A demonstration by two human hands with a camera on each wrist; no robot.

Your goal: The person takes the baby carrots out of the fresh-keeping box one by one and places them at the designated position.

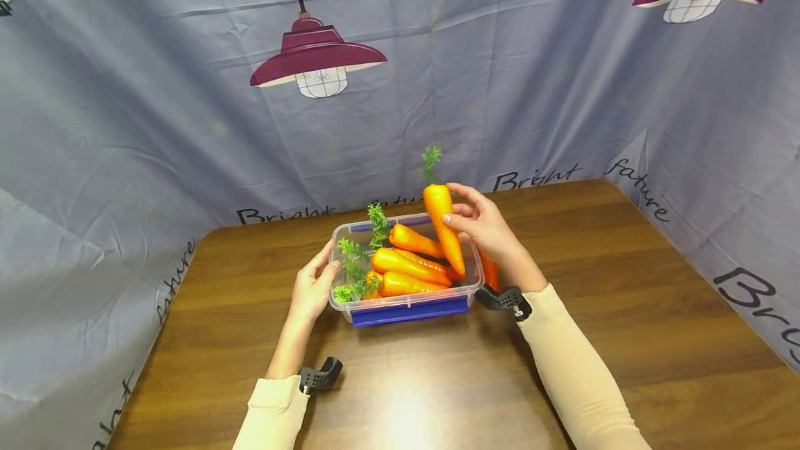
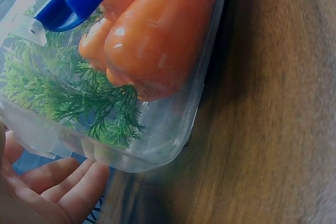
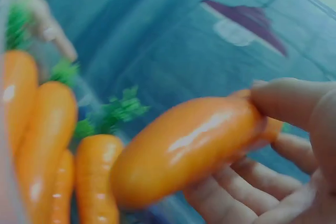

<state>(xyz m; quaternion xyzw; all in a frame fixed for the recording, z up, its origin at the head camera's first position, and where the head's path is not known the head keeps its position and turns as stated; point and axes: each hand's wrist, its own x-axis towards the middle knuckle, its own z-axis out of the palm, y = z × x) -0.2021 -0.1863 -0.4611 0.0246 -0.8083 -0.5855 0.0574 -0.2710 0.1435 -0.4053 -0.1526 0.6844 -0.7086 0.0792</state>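
Note:
Orange carrots (image 1: 406,285) with green leafy tops lie in a clear plastic box (image 1: 409,303) with blue clips, their tops towards its left end. My right hand (image 1: 484,224) grips another carrot (image 1: 445,228) between thumb and fingers. This carrot is tilted over the right part of the box, leafy end up and tip down among the others. In the right wrist view the held carrot (image 3: 184,150) is in the foreground, beside the boxed ones. At the box's left end, my left hand (image 1: 315,283) touches the wall with extended fingers (image 2: 86,187).
The box stands on a brown wooden table (image 1: 562,339). An orange object (image 1: 489,271) shows just right of the box, partly behind my right wrist. A grey curtain (image 1: 400,123) with printed lamps and lettering hangs round the table's back and sides.

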